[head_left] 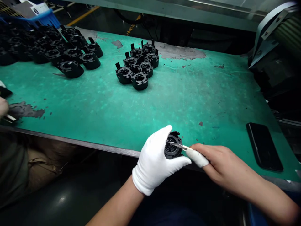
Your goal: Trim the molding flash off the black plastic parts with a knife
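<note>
OK, my L hand (pixel 154 160), in a white glove, has the round black part (pixel 173 153) right over the near edge of the green table (pixel 202 94). Gloved fingers curl tog. round its far L side, thumb stretched well apart along the near side; part sits in that curve, open face up. Can't tell if its underside touches the tabletop.

R hand (pixel 218 158), bare bar a white thumb cover (pixel 198 158), comes in from 4 o'clock w/ a thin metal tool (pixel 179 145) pinched btwn thumb and forefinger. Tip's at the part's middle; contact, can't tell. Other R fingers: mostly hidden, can't tell.

Clock centred on the part, then: 11 o'clock, farther up the table, seven similar parts (pixel 139 81) packed tog., upright tabs on most. 10 o'clock, a bigger bunch (pixel 70 68), w/ a blue crate (pixel 48 19) behind. 3 o'clock, past my R hand, a dark phone (pixel 264 146) lying flat. 9 o'clock, far edge of view, a co-worker's hand (pixel 3 107), cut off; can't tell its grip.
</note>
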`<state>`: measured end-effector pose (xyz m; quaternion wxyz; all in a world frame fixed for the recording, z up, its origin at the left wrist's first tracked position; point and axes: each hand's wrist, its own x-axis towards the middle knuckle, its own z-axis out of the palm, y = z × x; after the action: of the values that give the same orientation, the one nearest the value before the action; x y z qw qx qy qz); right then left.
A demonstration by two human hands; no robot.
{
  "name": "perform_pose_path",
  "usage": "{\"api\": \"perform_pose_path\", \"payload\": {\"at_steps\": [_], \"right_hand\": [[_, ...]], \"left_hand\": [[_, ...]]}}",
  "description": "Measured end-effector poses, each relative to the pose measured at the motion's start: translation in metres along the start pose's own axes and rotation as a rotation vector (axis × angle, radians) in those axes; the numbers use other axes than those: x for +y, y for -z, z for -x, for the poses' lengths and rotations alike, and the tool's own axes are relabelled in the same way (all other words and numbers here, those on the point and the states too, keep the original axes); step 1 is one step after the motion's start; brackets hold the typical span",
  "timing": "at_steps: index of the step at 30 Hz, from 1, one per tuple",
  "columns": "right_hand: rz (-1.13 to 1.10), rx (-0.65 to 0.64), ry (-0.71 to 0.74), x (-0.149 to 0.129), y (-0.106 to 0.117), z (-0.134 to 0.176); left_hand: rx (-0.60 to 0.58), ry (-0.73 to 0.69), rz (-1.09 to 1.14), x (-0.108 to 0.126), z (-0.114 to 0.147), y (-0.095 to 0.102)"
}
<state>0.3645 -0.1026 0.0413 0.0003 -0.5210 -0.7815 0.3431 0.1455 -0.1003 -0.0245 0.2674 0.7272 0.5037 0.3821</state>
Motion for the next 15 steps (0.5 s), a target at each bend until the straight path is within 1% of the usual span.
{"api": "perform_pose_path", "payload": {"at_steps": [6,11,15], "right_hand": [[0.144,-0.072,0.003,0.002,0.007,-0.002],[0.187,-0.153,0.02,0.0,0.026,-0.007],[0.189,-0.204,0.012,-0.003,0.037,-0.012]], "left_hand": [[0.003,-0.02,-0.012,0.0,0.0,0.0],[0.014,-0.088,-0.005,-0.002,-0.003,0.002],[0.012,-0.082,0.005,-0.001,-0.006,0.003]]}}
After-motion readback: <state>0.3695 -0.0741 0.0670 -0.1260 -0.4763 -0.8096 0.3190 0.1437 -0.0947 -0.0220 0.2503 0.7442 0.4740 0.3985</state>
